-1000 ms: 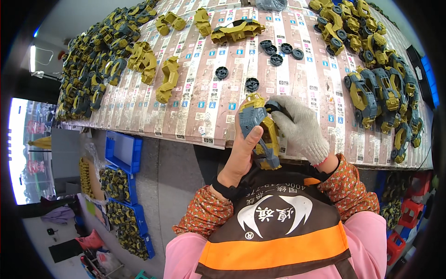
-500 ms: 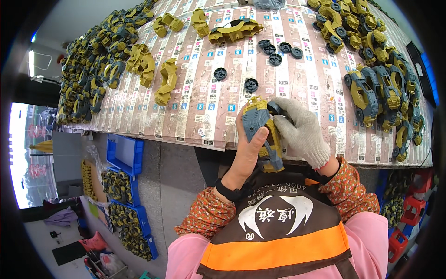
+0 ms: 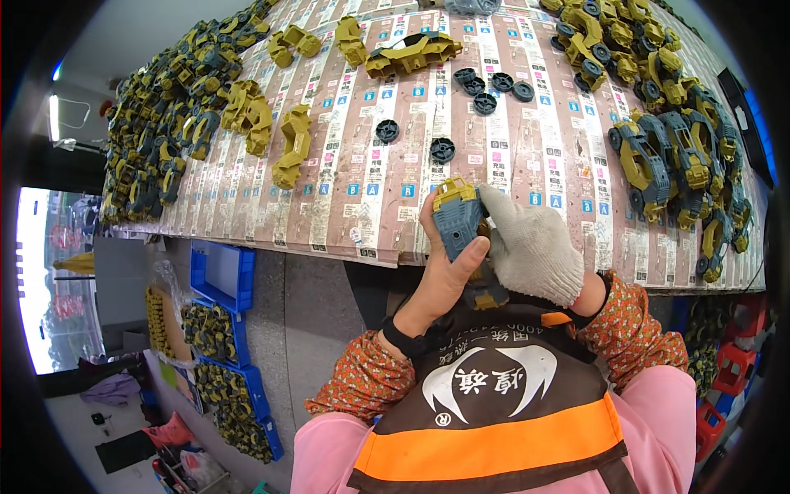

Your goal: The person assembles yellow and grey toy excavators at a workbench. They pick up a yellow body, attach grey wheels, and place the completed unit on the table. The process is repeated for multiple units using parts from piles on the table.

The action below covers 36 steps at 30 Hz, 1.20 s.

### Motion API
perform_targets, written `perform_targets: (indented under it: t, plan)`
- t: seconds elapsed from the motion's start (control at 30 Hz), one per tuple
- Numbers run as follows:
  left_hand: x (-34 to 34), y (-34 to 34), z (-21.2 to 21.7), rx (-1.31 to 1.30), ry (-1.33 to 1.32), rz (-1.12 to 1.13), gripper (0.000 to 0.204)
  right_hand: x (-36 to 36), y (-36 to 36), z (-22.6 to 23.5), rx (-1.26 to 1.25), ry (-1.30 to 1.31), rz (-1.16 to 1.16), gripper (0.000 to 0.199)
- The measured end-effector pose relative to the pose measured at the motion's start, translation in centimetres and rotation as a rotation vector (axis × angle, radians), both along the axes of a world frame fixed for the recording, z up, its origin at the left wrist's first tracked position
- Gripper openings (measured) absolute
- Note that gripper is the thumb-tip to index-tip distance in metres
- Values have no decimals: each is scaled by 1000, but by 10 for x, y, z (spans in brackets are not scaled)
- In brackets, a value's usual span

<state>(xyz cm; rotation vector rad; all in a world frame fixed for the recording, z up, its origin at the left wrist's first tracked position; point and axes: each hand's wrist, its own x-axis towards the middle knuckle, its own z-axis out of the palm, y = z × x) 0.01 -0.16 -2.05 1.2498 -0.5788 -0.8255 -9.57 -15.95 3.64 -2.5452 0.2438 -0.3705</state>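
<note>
My bare left hand (image 3: pixel 444 278) clasps a toy vehicle (image 3: pixel 459 224) of ridged grey-blue and mustard plastic, thumb across its side, at the near edge of a worktable (image 3: pixel 378 217) covered in striped, printed sheeting. My right hand (image 3: pixel 536 255), in a coarse knit glove, curls against the vehicle's right flank; I cannot tell what its hidden fingertips pinch. Beyond lie round, spoked black wheels (image 3: pixel 443 150) and angular, hollow mustard shells (image 3: pixel 297 146), with heaped vehicles (image 3: pixel 656 167) to the right.
</note>
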Motion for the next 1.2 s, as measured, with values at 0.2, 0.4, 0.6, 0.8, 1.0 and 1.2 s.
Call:
perform_targets:
  t: [0.2, 0.4, 0.6, 0.8, 1.0, 1.2]
  plan:
    - [0, 0, -1, -18, 4, 6, 104, 6, 1, -1, -1, 11, 18, 43]
    - [-2, 1, -1, -24, -2, 10, 104, 12, -1, 6, 107, 68, 3, 37]
    - [-4, 0, -1, -37, 39, 46, 98, 15, -8, 11, 145, 54, 40, 27]
    - [13, 12, -25, -101, 438, 88, 71, 73, -55, 39, 549, 270, -138, 21]
    - [22, 17, -14, -54, 503, 84, 90, 122, -56, -9, -208, 90, 29, 27]
    - [19, 19, -18, -70, 491, 106, 90, 125, -54, -14, -255, 113, 89, 25]
